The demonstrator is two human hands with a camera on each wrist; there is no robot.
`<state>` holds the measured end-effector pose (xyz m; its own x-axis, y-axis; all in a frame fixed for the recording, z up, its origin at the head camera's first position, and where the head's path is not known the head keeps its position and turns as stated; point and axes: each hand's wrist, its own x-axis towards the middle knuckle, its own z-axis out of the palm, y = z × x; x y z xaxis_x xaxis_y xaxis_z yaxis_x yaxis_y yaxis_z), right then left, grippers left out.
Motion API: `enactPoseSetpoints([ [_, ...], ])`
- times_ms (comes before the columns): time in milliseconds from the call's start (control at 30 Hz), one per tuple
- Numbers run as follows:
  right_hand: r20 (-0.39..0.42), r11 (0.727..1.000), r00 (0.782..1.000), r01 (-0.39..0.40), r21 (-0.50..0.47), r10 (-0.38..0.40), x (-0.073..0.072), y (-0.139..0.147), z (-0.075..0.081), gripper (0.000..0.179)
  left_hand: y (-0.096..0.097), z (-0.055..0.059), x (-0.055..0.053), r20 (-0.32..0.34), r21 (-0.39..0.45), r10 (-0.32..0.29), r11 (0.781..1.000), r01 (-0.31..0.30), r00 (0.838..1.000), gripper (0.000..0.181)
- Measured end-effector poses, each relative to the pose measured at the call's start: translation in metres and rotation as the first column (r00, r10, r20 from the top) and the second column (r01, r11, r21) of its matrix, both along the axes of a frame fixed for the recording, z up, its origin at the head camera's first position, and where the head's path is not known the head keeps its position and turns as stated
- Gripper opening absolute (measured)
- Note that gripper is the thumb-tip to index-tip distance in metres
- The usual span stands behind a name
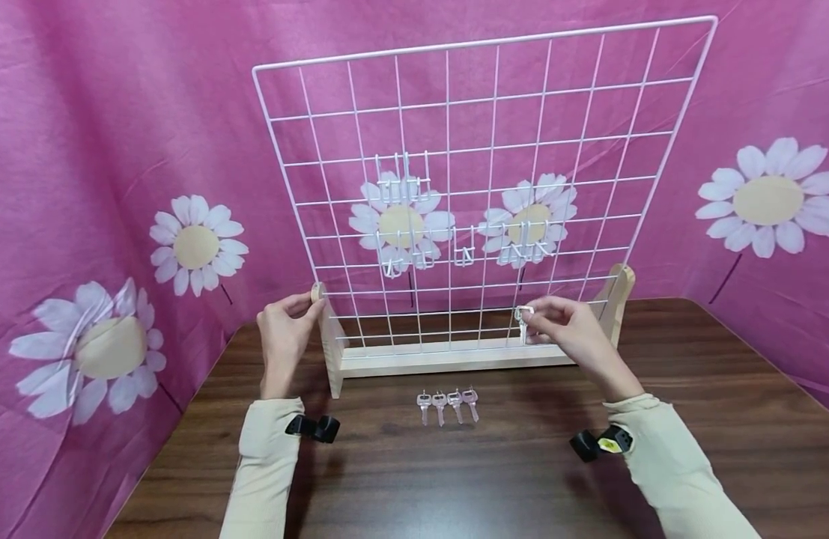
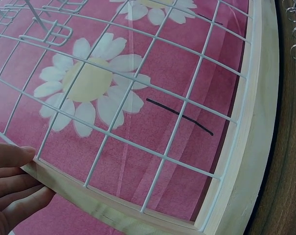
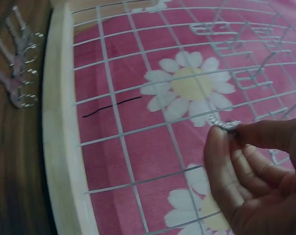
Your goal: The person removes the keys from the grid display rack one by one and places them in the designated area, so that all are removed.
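Observation:
My left hand (image 1: 286, 329) pinches the top of the left upright of the wooden stand (image 1: 387, 367), thumb on one side and fingers on the other. In the slots of that stand a white wire grid (image 1: 448, 202) stands upright. My right hand (image 1: 572, 329) pinches a clear key (image 1: 523, 329) by its head, in front of the grid's lower right part, with the blade pointing down. In the right wrist view a small metal ring (image 3: 221, 123) shows between thumb and forefinger; the rest of the key is hidden there. Several pinkish clear keys (image 1: 439, 410) with rings lie in a row before the stand.
White wire hooks (image 1: 464, 257) hang on the grid in two rows, in its left and middle part. The stand is on a dark wood table (image 1: 387, 479). Behind rises a pink cloth (image 1: 151, 112) with large white daisies.

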<state>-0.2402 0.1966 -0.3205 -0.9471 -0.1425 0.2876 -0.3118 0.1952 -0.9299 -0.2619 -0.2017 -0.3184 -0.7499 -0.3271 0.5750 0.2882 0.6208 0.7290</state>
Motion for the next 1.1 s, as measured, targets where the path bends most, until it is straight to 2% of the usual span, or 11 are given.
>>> enactPoseSetpoints([
  [67,0.046,0.994,0.999,-0.009,0.105,0.004,-0.002,-0.001,-0.003,0.024,0.0,0.0,0.0,-0.002,-0.001,0.001,1.0,-0.001,1.0,0.025],
  [167,0.143,0.97,0.989,-0.058,0.234,0.025,-0.004,-0.003,-0.008,0.022,0.0,0.001,0.0,-0.008,-0.001,-0.002,1.0,0.002,1.0,0.024],
  [333,0.273,0.922,0.96,-0.161,0.351,0.064,-0.006,-0.005,-0.016,0.016,0.0,0.0,0.0,-0.016,0.001,-0.002,1.0,0.002,1.0,0.023],
  [500,0.339,0.861,0.939,-0.219,0.459,0.058,-0.004,-0.006,-0.023,0.012,0.001,0.0,0.0,-0.018,-0.003,-0.002,1.0,0.002,1.0,0.024],
  [567,0.344,0.831,0.938,-0.228,0.508,0.047,-0.003,-0.007,-0.026,0.016,0.001,0.0,0.0,-0.017,-0.005,0.0,1.0,0.0,1.0,0.024],
  [667,0.347,0.802,0.937,-0.23,0.552,0.03,-0.003,-0.009,-0.03,0.02,0.0,0.0,-0.001,-0.017,-0.011,0.005,1.0,-0.005,1.0,0.023],
  [767,0.364,0.8,0.93,-0.247,0.546,0.039,-0.004,-0.009,-0.034,0.018,0.0,-0.001,0.0,-0.018,-0.015,0.005,1.0,-0.006,1.0,0.023],
  [1000,0.456,0.83,0.884,-0.331,0.45,0.105,-0.011,-0.012,-0.051,0.017,0.0,-0.001,-0.001,-0.022,-0.005,-0.003,1.0,0.003,1.0,0.023],
  [1100,0.468,0.837,0.875,-0.344,0.425,0.123,-0.012,-0.015,-0.056,0.017,0.0,-0.001,-0.001,-0.018,-0.008,0.008,1.0,-0.008,1.0,0.022],
])
